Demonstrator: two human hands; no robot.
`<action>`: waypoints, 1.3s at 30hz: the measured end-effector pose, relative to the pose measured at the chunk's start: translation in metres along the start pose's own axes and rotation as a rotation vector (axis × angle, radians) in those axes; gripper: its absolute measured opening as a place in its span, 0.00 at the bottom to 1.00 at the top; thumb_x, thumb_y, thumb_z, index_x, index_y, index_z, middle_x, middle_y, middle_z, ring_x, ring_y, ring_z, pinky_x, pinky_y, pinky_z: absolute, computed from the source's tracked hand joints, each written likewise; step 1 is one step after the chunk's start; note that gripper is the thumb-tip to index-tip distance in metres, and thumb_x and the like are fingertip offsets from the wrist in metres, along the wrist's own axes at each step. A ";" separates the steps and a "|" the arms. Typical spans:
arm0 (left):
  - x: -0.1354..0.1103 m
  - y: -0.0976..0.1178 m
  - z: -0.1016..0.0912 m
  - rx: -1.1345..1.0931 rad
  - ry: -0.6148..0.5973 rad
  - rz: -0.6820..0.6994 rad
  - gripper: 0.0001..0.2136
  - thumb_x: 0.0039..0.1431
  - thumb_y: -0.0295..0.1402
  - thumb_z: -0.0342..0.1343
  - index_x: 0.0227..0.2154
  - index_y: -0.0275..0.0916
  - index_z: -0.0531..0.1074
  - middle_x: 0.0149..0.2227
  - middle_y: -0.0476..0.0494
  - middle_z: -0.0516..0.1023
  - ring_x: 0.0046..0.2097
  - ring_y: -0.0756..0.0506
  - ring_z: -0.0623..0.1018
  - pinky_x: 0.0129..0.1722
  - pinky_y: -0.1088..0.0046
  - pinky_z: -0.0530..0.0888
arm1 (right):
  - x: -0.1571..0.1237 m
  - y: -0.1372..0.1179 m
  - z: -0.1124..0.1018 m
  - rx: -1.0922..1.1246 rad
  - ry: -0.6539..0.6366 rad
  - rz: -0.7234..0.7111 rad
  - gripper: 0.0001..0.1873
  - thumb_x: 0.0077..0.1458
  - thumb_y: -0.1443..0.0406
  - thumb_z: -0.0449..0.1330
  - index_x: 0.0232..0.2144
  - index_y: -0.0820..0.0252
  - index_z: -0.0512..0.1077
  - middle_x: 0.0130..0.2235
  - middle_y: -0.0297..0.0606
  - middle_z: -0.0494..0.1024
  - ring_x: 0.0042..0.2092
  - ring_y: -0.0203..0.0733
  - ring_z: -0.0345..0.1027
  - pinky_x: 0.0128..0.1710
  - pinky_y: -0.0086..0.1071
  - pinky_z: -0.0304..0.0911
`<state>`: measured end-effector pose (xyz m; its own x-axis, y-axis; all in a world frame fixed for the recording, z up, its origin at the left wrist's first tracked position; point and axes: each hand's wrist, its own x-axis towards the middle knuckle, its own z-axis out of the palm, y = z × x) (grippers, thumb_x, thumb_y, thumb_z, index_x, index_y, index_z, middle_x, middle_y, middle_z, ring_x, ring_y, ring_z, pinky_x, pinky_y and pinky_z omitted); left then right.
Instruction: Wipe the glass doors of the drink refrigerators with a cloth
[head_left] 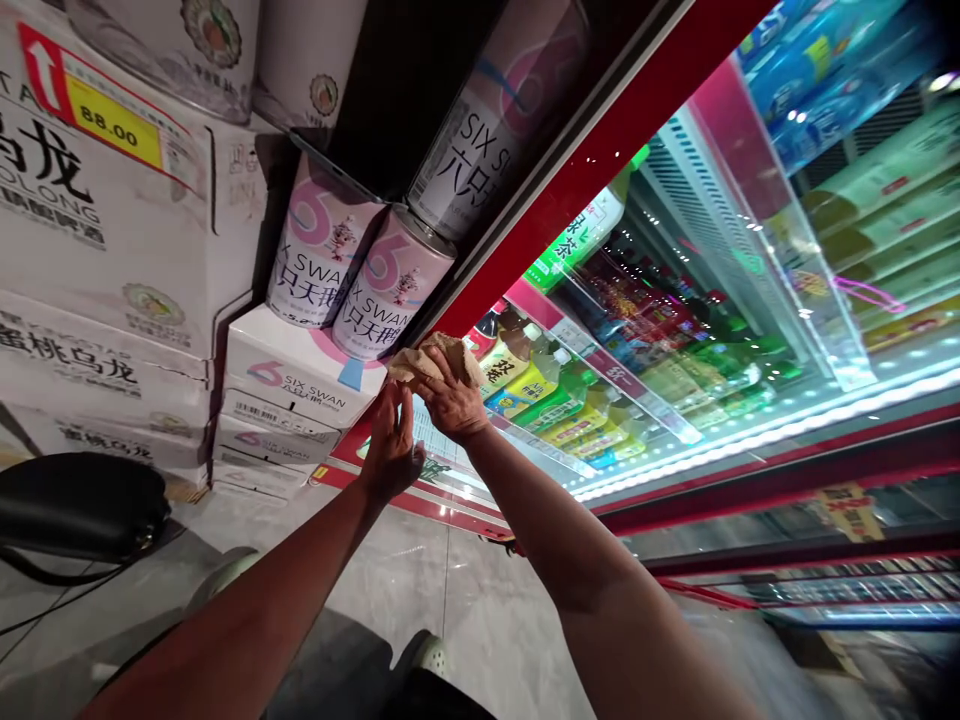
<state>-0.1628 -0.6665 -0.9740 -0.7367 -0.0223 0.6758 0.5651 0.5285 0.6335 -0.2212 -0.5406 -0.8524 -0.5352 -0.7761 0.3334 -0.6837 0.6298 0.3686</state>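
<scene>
A crumpled tan cloth (pixel 469 362) is bunched under the fingers of my right hand (pixel 454 405), against the red-framed drinks fridge (pixel 517 240) near its glass. Just to the left is my left hand (pixel 390 448), fingers stretched upward between the stacked cartons and the fridge; nothing shows in it. Beyond my hands, a pink-and-white SIX SWAN can (pixel 390 285) and a second can (pixel 322 240) stand on the top SIX SWAN carton (pixel 300 370). My right palm and the cloth's underside are hidden.
Larger white cartons (pixel 105 250) with a yellow price tag (pixel 116 125) are stacked at left. Several bottles (pixel 555 400) line the lit fridge shelves. A black bag or seat (pixel 79 505) is at lower left, above the grey tiled floor (pixel 480 580).
</scene>
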 end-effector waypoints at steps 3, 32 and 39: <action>0.004 -0.001 0.003 -0.021 0.021 -0.005 0.43 0.68 0.49 0.43 0.73 0.27 0.30 0.75 0.21 0.31 0.76 0.28 0.40 0.72 0.45 0.55 | -0.002 -0.006 0.006 0.008 -0.020 0.028 0.21 0.69 0.70 0.54 0.59 0.53 0.75 0.59 0.35 0.79 0.75 0.46 0.44 0.77 0.55 0.26; 0.030 0.003 0.002 0.114 -0.039 0.020 0.47 0.59 0.20 0.49 0.74 0.36 0.25 0.76 0.30 0.29 0.76 0.32 0.35 0.74 0.43 0.49 | -0.062 -0.023 0.051 -0.001 -0.240 0.277 0.25 0.66 0.68 0.57 0.61 0.43 0.73 0.63 0.34 0.75 0.72 0.54 0.54 0.75 0.62 0.31; 0.026 0.016 0.008 0.120 -0.036 -0.038 0.49 0.55 0.19 0.54 0.75 0.40 0.34 0.75 0.33 0.23 0.75 0.28 0.32 0.73 0.38 0.48 | -0.083 -0.009 0.050 -0.037 -0.140 0.288 0.24 0.68 0.68 0.54 0.63 0.43 0.72 0.64 0.34 0.74 0.73 0.55 0.51 0.73 0.67 0.29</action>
<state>-0.1761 -0.6523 -0.9495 -0.7706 -0.0151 0.6371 0.4899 0.6254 0.6074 -0.1955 -0.4839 -0.9265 -0.7688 -0.5611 0.3068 -0.4772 0.8227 0.3089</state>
